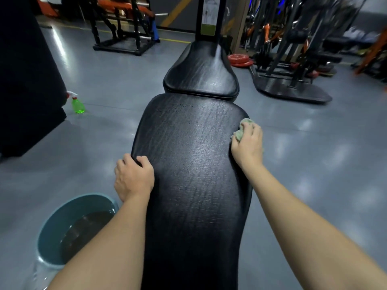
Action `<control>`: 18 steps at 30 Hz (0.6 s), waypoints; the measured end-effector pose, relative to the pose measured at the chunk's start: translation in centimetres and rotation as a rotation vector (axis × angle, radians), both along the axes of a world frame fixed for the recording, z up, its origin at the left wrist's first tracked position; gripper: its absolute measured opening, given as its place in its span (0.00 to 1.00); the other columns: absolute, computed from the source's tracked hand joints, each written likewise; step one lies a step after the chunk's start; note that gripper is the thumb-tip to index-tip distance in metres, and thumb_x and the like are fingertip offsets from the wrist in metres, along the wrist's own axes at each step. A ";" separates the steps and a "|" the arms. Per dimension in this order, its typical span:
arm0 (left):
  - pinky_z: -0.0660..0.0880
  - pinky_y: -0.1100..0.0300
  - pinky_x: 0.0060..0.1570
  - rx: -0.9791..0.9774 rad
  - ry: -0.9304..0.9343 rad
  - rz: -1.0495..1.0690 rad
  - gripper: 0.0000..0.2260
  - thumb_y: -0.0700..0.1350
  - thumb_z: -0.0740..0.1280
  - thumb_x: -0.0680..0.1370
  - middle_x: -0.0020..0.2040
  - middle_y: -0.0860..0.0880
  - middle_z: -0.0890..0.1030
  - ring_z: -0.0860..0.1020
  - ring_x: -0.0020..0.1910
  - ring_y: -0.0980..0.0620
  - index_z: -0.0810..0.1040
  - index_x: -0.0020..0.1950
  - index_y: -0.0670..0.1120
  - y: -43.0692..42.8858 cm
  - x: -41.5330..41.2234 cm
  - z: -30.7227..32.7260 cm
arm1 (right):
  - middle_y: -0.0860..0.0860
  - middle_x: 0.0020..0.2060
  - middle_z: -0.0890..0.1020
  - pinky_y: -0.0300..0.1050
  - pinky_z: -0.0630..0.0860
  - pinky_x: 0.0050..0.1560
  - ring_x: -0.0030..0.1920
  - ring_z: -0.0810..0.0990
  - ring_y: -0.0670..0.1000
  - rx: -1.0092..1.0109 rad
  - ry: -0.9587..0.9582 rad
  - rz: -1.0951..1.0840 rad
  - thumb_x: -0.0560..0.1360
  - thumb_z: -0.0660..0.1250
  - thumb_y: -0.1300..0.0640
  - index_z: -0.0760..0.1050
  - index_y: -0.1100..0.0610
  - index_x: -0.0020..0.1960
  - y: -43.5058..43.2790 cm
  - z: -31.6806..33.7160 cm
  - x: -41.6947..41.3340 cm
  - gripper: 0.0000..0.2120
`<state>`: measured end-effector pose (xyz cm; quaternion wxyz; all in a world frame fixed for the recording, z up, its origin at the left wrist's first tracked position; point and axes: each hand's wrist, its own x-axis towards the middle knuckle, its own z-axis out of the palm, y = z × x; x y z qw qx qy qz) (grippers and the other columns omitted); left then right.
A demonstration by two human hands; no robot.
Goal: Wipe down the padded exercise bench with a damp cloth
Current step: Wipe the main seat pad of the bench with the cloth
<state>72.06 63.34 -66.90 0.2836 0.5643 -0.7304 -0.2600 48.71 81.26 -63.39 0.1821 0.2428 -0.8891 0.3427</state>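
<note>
Step in hand: wiping, judged mid-stroke on the right flank of the long pad. Right hand (248, 143) curled round a bunched pale-green cloth (244, 128), pressing it against the right edge of the black padded surface (192, 164), close to the far end of that pad. Left hand (134, 176) clamped on the opposite, left edge, fingers hooked over the rim; bracing, most likely.

Progress: hard to call. Sheen across the top of the pad, possibly damp, possibly only lamp glare on the vinyl. Bright streak also on the smaller pad (201, 74) beyond the gap; wiped or not, cannot tell.

Next move, as judged: drag the cloth along the side or back across the top, with enough pressure to work into the creases; then reach forward over the gap for the smaller pad. Probably calls for a rinse sooner or later, with a teal basin (52, 231) of dark water on the floor just beside the left forearm, below the left side of the surface.

Surface: black, wrinkled and cracked all over, glossy in patches.

Room: gym. Grey glossy floor (314, 153) with pale light patches. Green spray bottle (78, 104) with white trigger on the floor to the left, well apart from the surface, beside a dark block. Red weight plates (239, 59) stacked on the floor beyond, to the right. Black-and-orange machine (125, 24) at back left; more racks (293, 59) at right, blurred.
</note>
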 end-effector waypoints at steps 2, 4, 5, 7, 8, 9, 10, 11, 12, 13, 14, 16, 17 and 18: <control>0.70 0.42 0.52 0.002 0.009 -0.004 0.19 0.53 0.54 0.82 0.60 0.39 0.75 0.74 0.59 0.36 0.73 0.61 0.41 0.2 0.2 0.2 | 0.60 0.67 0.70 0.55 0.68 0.69 0.70 0.67 0.60 0.012 0.042 0.026 0.78 0.66 0.55 0.72 0.60 0.68 1.0 -0.8 2.5 0.20; 0.70 0.42 0.53 -0.012 0.021 -0.017 0.19 0.53 0.54 0.83 0.60 0.38 0.74 0.73 0.60 0.36 0.73 0.61 0.40 0.2 0.3 0.1 | 0.57 0.66 0.72 0.54 0.69 0.68 0.70 0.69 0.57 -0.033 0.049 0.019 0.81 0.64 0.51 0.75 0.58 0.66 1.8 -1.5 3.8 0.17; 0.70 0.41 0.53 -0.028 0.028 -0.026 0.19 0.53 0.54 0.83 0.61 0.38 0.74 0.73 0.61 0.36 0.73 0.62 0.40 0.2 0.4 0.0 | 0.56 0.65 0.73 0.53 0.70 0.67 0.68 0.70 0.56 -0.052 0.062 0.017 0.82 0.63 0.50 0.76 0.58 0.65 2.0 -1.7 4.0 0.16; 0.70 0.41 0.53 -0.061 0.031 -0.036 0.19 0.53 0.53 0.84 0.61 0.39 0.74 0.73 0.61 0.36 0.72 0.62 0.39 0.0 0.3 -0.3 | 0.55 0.62 0.76 0.52 0.72 0.64 0.65 0.73 0.56 -0.067 0.090 0.013 0.81 0.65 0.51 0.78 0.57 0.61 1.8 -1.8 3.3 0.13; 0.71 0.41 0.53 -0.079 0.030 -0.038 0.19 0.53 0.53 0.84 0.60 0.39 0.74 0.73 0.60 0.36 0.72 0.62 0.39 0.0 0.3 -0.5 | 0.55 0.60 0.76 0.52 0.72 0.62 0.64 0.74 0.57 -0.063 0.077 -0.007 0.80 0.66 0.54 0.78 0.56 0.61 1.4 -1.7 2.6 0.11; 0.71 0.41 0.52 -0.101 0.034 -0.041 0.19 0.53 0.53 0.84 0.60 0.39 0.74 0.73 0.60 0.36 0.72 0.62 0.39 -0.1 0.3 -0.8 | 0.55 0.60 0.76 0.50 0.72 0.60 0.63 0.75 0.57 -0.047 0.046 -0.049 0.79 0.67 0.56 0.78 0.55 0.61 0.7 -1.3 1.8 0.11; 0.71 0.41 0.52 -0.116 0.043 -0.041 0.19 0.53 0.54 0.84 0.60 0.39 0.74 0.73 0.60 0.35 0.72 0.62 0.39 -0.1 0.3 -0.9 | 0.55 0.60 0.75 0.50 0.71 0.58 0.62 0.75 0.57 -0.027 0.011 -0.094 0.79 0.67 0.58 0.77 0.54 0.61 -0.1 -0.9 0.9 0.11; 0.71 0.41 0.52 -0.122 0.052 -0.036 0.19 0.53 0.54 0.84 0.60 0.39 0.74 0.73 0.60 0.35 0.73 0.62 0.40 -0.2 0.2 -1.0 | 0.55 0.61 0.74 0.49 0.71 0.58 0.61 0.75 0.58 -0.010 -0.018 -0.134 0.78 0.67 0.58 0.76 0.54 0.62 -1.1 -0.3 0.0 0.12; 0.71 0.41 0.52 -0.126 0.055 -0.032 0.18 0.53 0.54 0.84 0.60 0.38 0.75 0.73 0.60 0.35 0.73 0.62 0.40 -0.2 0.1 -1.0 | 0.56 0.62 0.73 0.50 0.70 0.58 0.61 0.74 0.59 -0.003 -0.037 -0.170 0.79 0.67 0.59 0.75 0.54 0.63 -2.1 0.4 -1.0 0.13; 0.71 0.41 0.51 -0.129 0.051 -0.030 0.18 0.53 0.55 0.84 0.60 0.38 0.75 0.74 0.60 0.35 0.73 0.62 0.40 -0.3 0.0 -1.1 | 0.57 0.62 0.72 0.51 0.69 0.59 0.61 0.74 0.60 -0.002 -0.044 -0.200 0.79 0.66 0.60 0.75 0.55 0.63 -3.2 1.1 -2.0 0.13; 0.71 0.41 0.51 -0.127 0.043 -0.027 0.18 0.53 0.55 0.84 0.60 0.39 0.75 0.74 0.60 0.35 0.72 0.63 0.41 -0.4 -0.1 -1.2 | 0.58 0.62 0.72 0.52 0.69 0.59 0.61 0.74 0.61 0.002 -0.040 -0.222 0.79 0.65 0.61 0.75 0.56 0.63 -4.4 1.7 -3.1 0.13; 0.71 0.42 0.51 -0.106 0.021 -0.011 0.19 0.55 0.54 0.84 0.61 0.40 0.75 0.74 0.60 0.36 0.72 0.63 0.42 -0.8 -0.3 -1.6 | 0.60 0.63 0.72 0.54 0.68 0.60 0.62 0.73 0.63 0.024 -0.010 -0.244 0.79 0.63 0.63 0.74 0.59 0.63 -6.5 2.8 -5.4 0.13; 0.70 0.43 0.50 -0.096 0.010 -0.009 0.20 0.55 0.53 0.83 0.61 0.40 0.75 0.74 0.60 0.36 0.71 0.64 0.43 -1.0 -0.4 -1.7 | 0.60 0.63 0.72 0.54 0.69 0.61 0.62 0.73 0.63 0.035 0.000 -0.247 0.79 0.63 0.63 0.74 0.59 0.64 -7.3 3.3 -6.5 0.14; 0.70 0.43 0.50 -0.088 0.003 -0.013 0.20 0.56 0.52 0.83 0.61 0.41 0.75 0.74 0.60 0.37 0.71 0.65 0.43 -1.1 -0.5 -1.8 | 0.61 0.63 0.73 0.54 0.69 0.61 0.62 0.74 0.64 0.046 0.006 -0.243 0.79 0.63 0.62 0.74 0.60 0.64 -7.9 3.8 -7.6 0.14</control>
